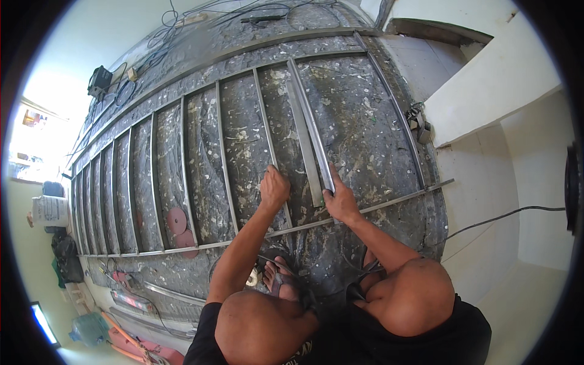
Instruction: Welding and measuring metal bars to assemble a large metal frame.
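A metal frame with several crossbars lies over a paint-spattered dark sheet. My left hand has its fingers curled at one crossbar, right of the middle. My right hand grips a shiny metal tube, which runs up to the frame's upper rail. Just left of that tube lies a dull, flat metal strip, its near end between my two hands. My bent knees and sandalled feet are below the frame's near rail.
A black machine with cables stands at upper left. Pink discs lie under the frame. Metal lengths, a pink tool and a water jug are at lower left. A white wall edge and small metal pieces are at right.
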The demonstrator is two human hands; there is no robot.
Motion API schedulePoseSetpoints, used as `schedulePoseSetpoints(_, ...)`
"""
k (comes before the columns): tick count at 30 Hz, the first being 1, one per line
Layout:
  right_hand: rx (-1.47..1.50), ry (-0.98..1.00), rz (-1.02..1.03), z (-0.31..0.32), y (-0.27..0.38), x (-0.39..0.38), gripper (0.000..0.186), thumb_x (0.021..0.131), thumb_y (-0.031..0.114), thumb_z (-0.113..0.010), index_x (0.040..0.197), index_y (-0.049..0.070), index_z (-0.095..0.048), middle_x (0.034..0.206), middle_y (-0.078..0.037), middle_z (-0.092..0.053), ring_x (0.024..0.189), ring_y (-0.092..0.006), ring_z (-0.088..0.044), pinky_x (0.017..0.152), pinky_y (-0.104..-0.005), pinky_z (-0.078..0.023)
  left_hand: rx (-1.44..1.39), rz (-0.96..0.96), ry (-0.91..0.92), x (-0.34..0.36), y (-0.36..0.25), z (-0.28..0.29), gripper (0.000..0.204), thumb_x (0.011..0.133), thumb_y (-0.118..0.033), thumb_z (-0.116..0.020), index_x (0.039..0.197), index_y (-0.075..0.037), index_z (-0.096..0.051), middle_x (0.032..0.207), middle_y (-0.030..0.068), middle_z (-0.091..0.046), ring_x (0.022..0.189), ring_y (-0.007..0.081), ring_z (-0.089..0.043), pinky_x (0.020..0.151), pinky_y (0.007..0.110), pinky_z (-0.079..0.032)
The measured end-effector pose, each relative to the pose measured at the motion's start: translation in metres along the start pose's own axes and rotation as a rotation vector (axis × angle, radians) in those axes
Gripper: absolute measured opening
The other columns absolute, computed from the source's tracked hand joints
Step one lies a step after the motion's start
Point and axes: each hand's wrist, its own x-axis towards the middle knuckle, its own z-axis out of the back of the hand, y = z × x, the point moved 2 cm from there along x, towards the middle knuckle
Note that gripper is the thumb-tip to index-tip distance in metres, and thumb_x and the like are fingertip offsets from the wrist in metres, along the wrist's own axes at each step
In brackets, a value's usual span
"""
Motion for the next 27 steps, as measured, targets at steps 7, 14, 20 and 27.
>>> schedulePoseSetpoints(7, -0.013, -0.003, 0.053, -0.003, -0.007, 0.01, 0.084, 0.085, 0.009, -0.062, 0.155, 0.021, -0.017, 0.097, -0.031, -0.065, 0.089, -0.0484, -0.064, 0.077, -0.0493, -0.051, 0.034, -0.032, -0.028, 0.001, 0.006, -0.003, 0.024, 0.087, -0.016, -0.052, 0.098, 0.005, -0.047, 0.089, 0.0325, -0.063, 0.083, 0.0488, -0.063, 0.077, 0.054, -0.05)
schedulePoseSetpoints(14, -0.02, -0.032, 0.075, 0.002, -0.006, 0.012, 0.083, 0.086, 0.008, -0.059, 0.155, 0.018, -0.015, 0.089, -0.032, -0.065, 0.084, -0.0501, -0.063, 0.075, -0.0519, -0.05, 0.043, -0.04, -0.031, 0.001, 0.003, -0.002, 0.024, 0.087, -0.016, -0.052, 0.098, 0.005, -0.046, 0.088, 0.0322, -0.062, 0.084, 0.048, -0.063, 0.077, 0.053, -0.051)
schedulePoseSetpoints(20, -0.024, -0.031, 0.053, 0.002, -0.008, 0.015, 0.082, 0.086, 0.01, -0.06, 0.155, 0.02, -0.016, 0.099, -0.032, -0.064, 0.091, -0.0502, -0.062, 0.079, -0.0509, -0.051, 0.061, -0.052, -0.034, 0.0, 0.006, -0.004, 0.025, 0.088, -0.017, -0.052, 0.098, 0.005, -0.045, 0.089, 0.0319, -0.062, 0.084, 0.0479, -0.063, 0.077, 0.054, -0.051)
schedulePoseSetpoints(27, -0.005, -0.029, 0.054, 0.002, -0.007, 0.018, 0.082, 0.086, 0.01, -0.061, 0.155, 0.02, -0.017, 0.096, -0.033, -0.064, 0.089, -0.0499, -0.062, 0.077, -0.0496, -0.051, 0.044, -0.039, -0.036, 0.0, 0.006, -0.004, 0.024, 0.088, -0.017, -0.052, 0.098, 0.004, -0.046, 0.09, 0.0324, -0.062, 0.084, 0.0483, -0.062, 0.077, 0.054, -0.05)
